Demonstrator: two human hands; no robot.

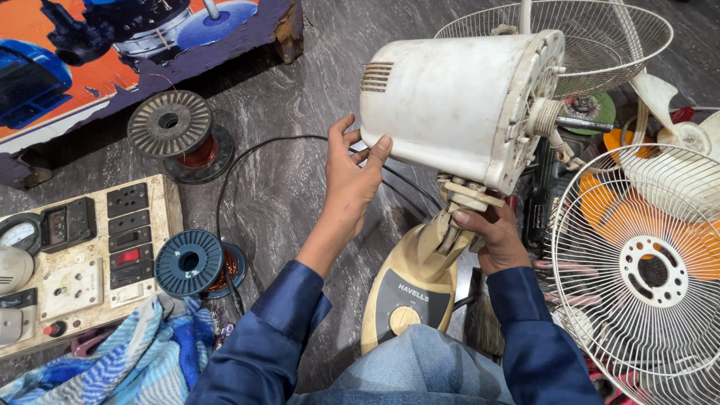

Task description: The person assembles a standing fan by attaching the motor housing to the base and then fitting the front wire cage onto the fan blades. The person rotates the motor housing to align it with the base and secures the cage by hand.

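A dirty white fan motor housing (450,101) sits tilted on a cream fan stand (416,277), its bare shaft (581,122) pointing right. My left hand (349,176) presses its fingers against the housing's rear edge. Under the housing, my right hand (491,236) grips the stand's neck joint (469,196). The stand carries a grey panel with a round cream knob (405,319). Both my sleeves are dark blue.
Two copper wire spools (171,127) (191,262) lie on the grey marble floor beside a switch-and-meter test board (82,255). White wire fan guards (645,270) (600,37) and fan blades (675,135) crowd the right. A black cable (262,150) loops across the floor. A striped blue cloth (120,360) lies at lower left.
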